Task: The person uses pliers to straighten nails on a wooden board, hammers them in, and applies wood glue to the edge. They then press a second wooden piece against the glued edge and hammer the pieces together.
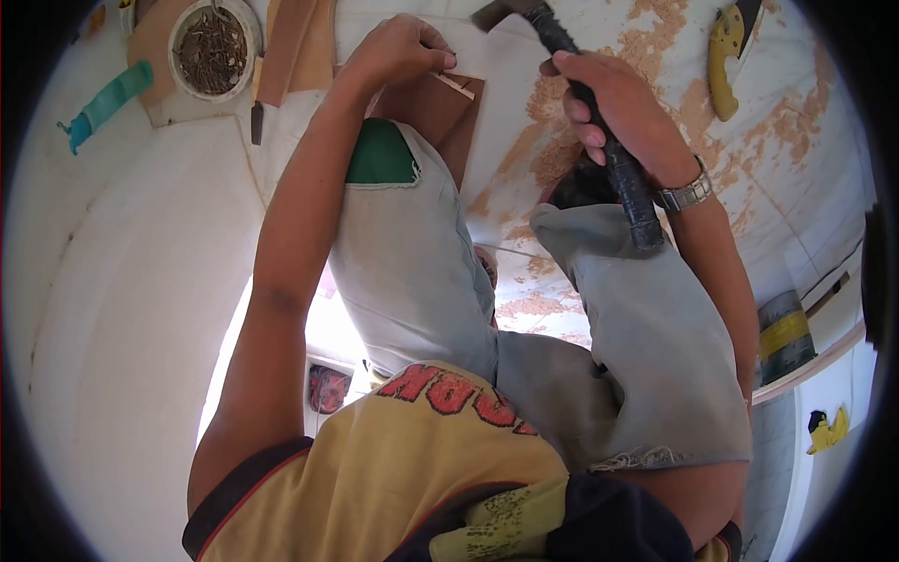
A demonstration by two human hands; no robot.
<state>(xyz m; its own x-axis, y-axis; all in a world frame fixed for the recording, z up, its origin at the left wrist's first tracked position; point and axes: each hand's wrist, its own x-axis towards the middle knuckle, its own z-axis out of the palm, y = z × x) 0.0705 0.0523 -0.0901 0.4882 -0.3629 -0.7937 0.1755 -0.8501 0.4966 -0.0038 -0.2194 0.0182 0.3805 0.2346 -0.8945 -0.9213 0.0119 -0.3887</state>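
Note:
My right hand point(623, 108), with a metal-banded watch at the wrist, is wrapped round the handle of a hammer point(633, 192). Black tape covers that handle, and the hammer's head is raised at the top of the view, partly blurred. My left hand point(403, 49) has its fingers pinched together just above a brown wooden piece point(464, 145) beyond my knee. Whatever is between those fingertips is too small to make out. A pale strip point(456, 86) shows along the wood's top edge, close below the left fingers.
A round white tub point(174, 51) of thin brown pieces, probably nails, stands at the upper left. Beside it lie wooden boards point(298, 47) and a dark flat blade point(257, 124). A green tube point(117, 96) is farther left. A yellow-handled saw or knife point(721, 70) lies upper right, near sawdust point(552, 122).

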